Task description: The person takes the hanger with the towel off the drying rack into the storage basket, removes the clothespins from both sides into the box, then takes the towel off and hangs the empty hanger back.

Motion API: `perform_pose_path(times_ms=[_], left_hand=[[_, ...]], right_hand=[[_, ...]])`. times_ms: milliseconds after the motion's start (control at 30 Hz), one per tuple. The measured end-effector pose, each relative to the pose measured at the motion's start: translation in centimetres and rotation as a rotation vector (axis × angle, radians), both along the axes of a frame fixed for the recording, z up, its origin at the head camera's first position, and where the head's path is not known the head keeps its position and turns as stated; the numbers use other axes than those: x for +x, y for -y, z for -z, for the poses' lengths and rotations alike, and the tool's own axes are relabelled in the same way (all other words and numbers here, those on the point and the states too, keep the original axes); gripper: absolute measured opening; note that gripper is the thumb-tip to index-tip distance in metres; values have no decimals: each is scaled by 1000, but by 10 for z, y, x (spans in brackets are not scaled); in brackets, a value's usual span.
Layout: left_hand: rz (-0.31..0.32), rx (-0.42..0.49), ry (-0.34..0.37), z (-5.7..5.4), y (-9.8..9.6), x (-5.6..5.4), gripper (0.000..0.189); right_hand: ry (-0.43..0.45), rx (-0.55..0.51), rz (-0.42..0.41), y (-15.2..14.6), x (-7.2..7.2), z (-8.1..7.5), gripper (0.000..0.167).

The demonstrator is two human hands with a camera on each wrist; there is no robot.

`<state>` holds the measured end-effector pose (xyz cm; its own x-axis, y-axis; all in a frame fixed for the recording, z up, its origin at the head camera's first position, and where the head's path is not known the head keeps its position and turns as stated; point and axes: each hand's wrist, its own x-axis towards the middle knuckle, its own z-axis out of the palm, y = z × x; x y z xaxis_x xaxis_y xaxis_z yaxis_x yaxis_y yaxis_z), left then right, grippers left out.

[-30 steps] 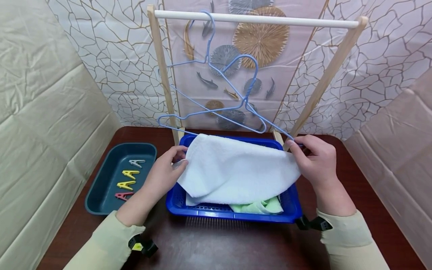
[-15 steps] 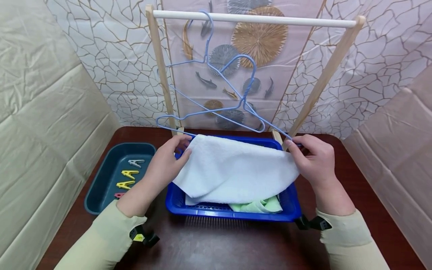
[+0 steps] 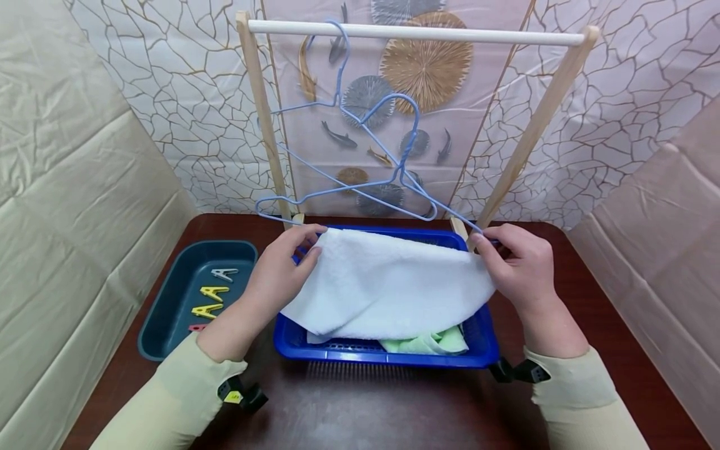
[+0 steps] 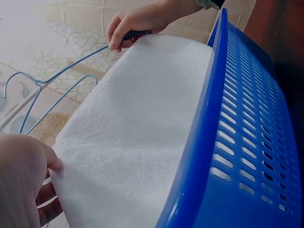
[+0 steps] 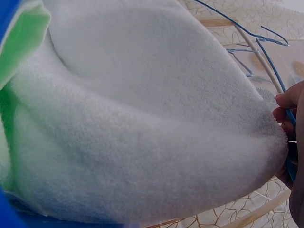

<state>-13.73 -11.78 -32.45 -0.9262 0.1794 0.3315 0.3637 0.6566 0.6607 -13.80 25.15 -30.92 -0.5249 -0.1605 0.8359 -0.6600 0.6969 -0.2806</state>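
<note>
A white towel is draped over the lower bar of a blue wire hanger, above a blue basket. My right hand grips the hanger's right end, with the towel's corner right at the fingers. On the other side, my left hand pinches the towel's upper left edge; its thumb lies on the near face and the fingers curl behind. The hanger's lower bar is mostly hidden by the cloth. A light green cloth lies in the basket under the towel.
Behind the basket stands a wooden rack with a white crossbar. Another blue hanger hangs from it at the left. A dark teal tray on the left holds several clothespins, including a yellow clothespin.
My left hand has shifted right and slightly up along the towel's edge, towards its top corner. The towel's lower left corner has spread left. My right hand keeps its grip.
</note>
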Motion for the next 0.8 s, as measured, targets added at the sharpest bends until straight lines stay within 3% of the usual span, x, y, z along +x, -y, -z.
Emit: perform_pose_path(times_ms=[500, 800], left_hand=[[45, -32, -41, 9, 2, -2, 20], [42, -70, -15, 13, 1, -5, 20]], right_hand=[[-18, 3, 5, -5, -2, 0, 11], [-18, 10, 39, -9, -4, 0, 10]])
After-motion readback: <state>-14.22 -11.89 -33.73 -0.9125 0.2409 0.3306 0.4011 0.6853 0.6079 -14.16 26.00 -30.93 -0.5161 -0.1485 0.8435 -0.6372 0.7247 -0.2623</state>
